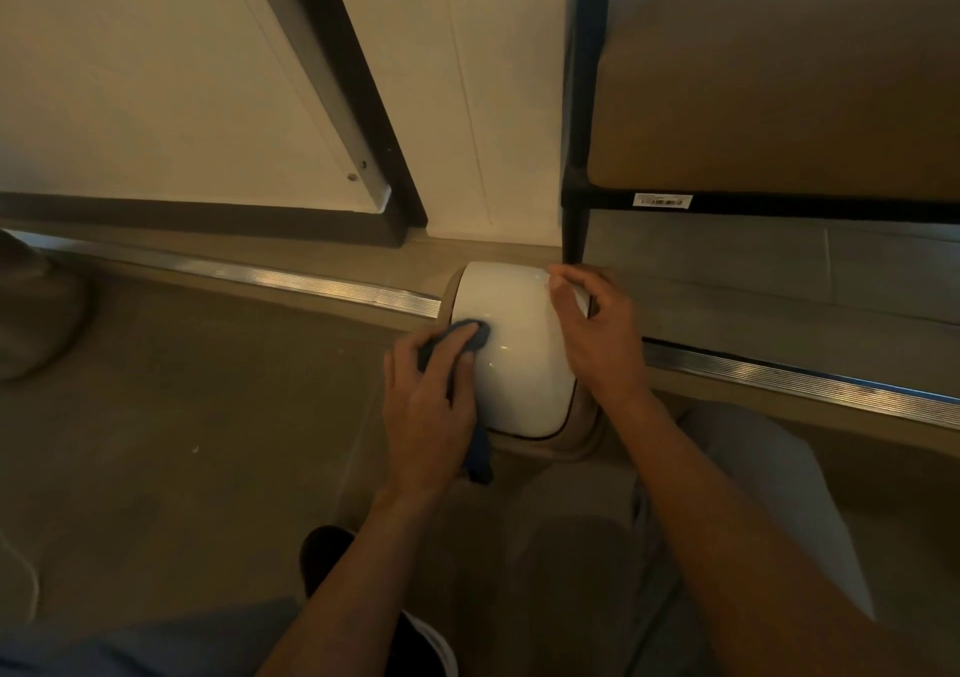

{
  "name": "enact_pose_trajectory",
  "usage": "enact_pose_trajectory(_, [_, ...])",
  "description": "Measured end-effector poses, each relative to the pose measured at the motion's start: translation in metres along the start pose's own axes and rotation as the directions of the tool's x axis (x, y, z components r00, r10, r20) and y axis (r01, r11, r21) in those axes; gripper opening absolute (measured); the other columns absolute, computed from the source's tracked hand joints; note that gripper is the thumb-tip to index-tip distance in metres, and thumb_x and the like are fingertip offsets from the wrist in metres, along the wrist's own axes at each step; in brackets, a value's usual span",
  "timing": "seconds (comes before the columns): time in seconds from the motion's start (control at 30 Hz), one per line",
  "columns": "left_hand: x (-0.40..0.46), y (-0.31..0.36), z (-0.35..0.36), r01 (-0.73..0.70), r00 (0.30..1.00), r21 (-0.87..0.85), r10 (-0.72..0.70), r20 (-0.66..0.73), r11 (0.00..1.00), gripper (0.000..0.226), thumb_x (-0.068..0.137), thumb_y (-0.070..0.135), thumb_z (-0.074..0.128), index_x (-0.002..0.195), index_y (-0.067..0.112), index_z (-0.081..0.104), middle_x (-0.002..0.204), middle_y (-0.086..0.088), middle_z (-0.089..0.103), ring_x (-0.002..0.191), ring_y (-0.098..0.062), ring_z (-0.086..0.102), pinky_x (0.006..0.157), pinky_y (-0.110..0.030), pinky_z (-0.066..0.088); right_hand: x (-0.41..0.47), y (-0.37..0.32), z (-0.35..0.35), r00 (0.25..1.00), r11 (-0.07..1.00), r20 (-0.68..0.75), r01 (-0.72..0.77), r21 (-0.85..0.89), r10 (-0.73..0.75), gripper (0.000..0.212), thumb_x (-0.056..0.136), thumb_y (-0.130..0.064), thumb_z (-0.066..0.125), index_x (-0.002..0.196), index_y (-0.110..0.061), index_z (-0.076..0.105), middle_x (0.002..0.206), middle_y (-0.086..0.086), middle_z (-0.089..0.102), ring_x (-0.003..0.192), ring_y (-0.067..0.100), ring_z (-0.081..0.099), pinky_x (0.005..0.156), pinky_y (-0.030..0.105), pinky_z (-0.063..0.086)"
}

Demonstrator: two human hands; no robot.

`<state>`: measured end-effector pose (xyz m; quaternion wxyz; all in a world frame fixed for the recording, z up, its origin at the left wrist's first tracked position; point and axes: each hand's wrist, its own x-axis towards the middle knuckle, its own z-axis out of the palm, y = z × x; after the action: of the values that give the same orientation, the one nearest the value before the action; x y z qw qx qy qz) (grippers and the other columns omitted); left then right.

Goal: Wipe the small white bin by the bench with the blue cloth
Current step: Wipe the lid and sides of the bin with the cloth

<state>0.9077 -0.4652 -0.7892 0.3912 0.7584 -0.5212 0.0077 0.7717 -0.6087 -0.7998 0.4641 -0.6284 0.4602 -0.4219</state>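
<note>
bench leg (575, 229) crowds bin (519, 359), floor (208, 416) open

From my end the bin (511, 343) lid looks like smooth glossy white plastic, catching a highlight. The blue cloth (470, 343) looks soft and matt, like microfibre. The floor strip (311, 281) is ribbed shiny metal, and the bench (779, 94) cushion looks like matt tan fabric on a black frame.
</note>
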Motion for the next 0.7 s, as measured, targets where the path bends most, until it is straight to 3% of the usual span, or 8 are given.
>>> enact_pose_trajectory(0.1, [0.024,0.007,0.001,0.036,0.993,-0.095,-0.046,-0.109,0.995,0.030,0.100,0.021,0.059,0.129,0.025,0.061,0.126,0.004,0.045,0.116,-0.014,0.047,0.097,-0.024,0.043,0.000,0.001,0.000,1.000,1.000,0.014,-0.011,0.001,0.011,0.037,0.095,-0.047,0.056,0.120,-0.022,0.066,0.120,-0.003,0.063,0.112,0.010,0.058,0.099,0.041,0.052])
enact_pose_trajectory(0.23, [0.050,0.010,-0.003,0.111,0.977,-0.184,-0.141,-0.158,0.977,0.030,0.102,0.022,0.057,0.132,0.022,0.061,0.130,0.008,0.041,0.121,-0.013,0.046,0.100,-0.027,0.044,0.000,-0.002,-0.001,1.000,1.000,0.001,0.019,0.004,-0.019,0.028,0.098,-0.034,0.058,0.119,-0.017,0.067,0.117,-0.002,0.062,0.109,0.006,0.058,0.099,0.037,0.052])
enact_pose_trajectory(0.37, [0.032,0.000,0.003,0.110,0.991,-0.066,-0.104,0.089,0.992,0.036,0.106,0.036,0.045,0.142,0.037,0.048,0.141,0.006,0.040,0.127,-0.005,0.030,0.105,-0.032,0.036,-0.001,-0.002,-0.001,1.000,1.000,0.003,0.005,-0.001,-0.005,0.025,0.098,-0.034,0.058,0.118,-0.021,0.066,0.116,-0.005,0.062,0.109,0.003,0.058,0.099,0.036,0.052])
enact_pose_trajectory(0.5, [0.039,-0.013,0.011,0.129,0.981,-0.053,-0.120,0.150,0.990,0.039,0.107,0.041,0.034,0.145,0.036,0.042,0.149,0.003,0.044,0.132,-0.006,0.031,0.114,-0.037,0.030,-0.002,-0.003,-0.001,1.000,0.999,-0.010,0.030,-0.017,-0.030,0.025,0.098,-0.033,0.058,0.118,-0.019,0.068,0.117,-0.002,0.062,0.109,0.008,0.058,0.098,0.036,0.052])
enact_pose_trajectory(0.6, [0.075,-0.012,0.018,0.248,0.955,-0.197,-0.205,0.216,0.948,0.041,0.107,0.044,0.032,0.136,0.027,0.054,0.134,0.002,0.058,0.127,-0.017,0.050,0.111,-0.042,0.039,-0.001,-0.004,0.000,0.999,0.999,-0.008,0.040,-0.029,-0.041,0.026,0.098,-0.032,0.058,0.118,-0.018,0.068,0.117,-0.001,0.063,0.110,0.008,0.058,0.098,0.034,0.051])
enact_pose_trajectory(0.7, [0.117,0.000,0.025,0.457,0.849,-0.210,-0.354,0.392,0.864,0.035,0.108,0.034,0.035,0.123,0.019,0.063,0.121,0.001,0.058,0.116,-0.019,0.054,0.097,-0.029,0.039,0.000,-0.006,-0.001,1.000,0.999,-0.003,0.025,-0.040,-0.025,0.025,0.098,-0.032,0.058,0.118,-0.020,0.067,0.117,-0.004,0.061,0.109,0.000,0.056,0.098,0.028,0.050])
